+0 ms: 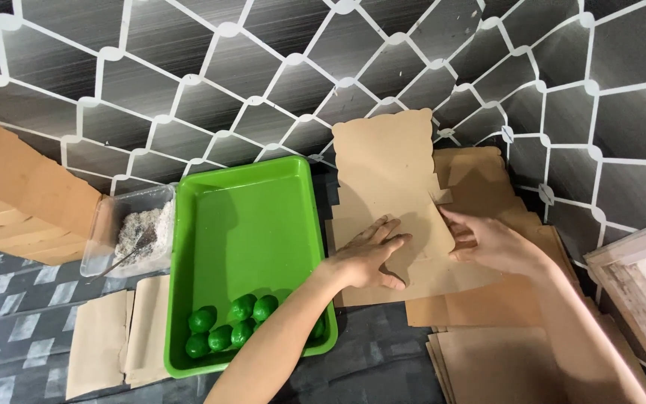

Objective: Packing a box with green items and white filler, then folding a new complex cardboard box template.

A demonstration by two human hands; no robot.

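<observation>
I see my left hand (368, 258) lying flat with fingers spread on the brown paper sheet (390, 194) atop the stack on the bench, my right hand (487, 241) pinching its right edge, just beside the green tray (244, 217) of green balls (233, 325).

A dark grey wall (263, 67) with a white net-like pattern fills the upper frame. The floor (9, 314), lower left, is dark with pale blocks. A pale wooden frame (637, 277) sits at the right edge.
</observation>
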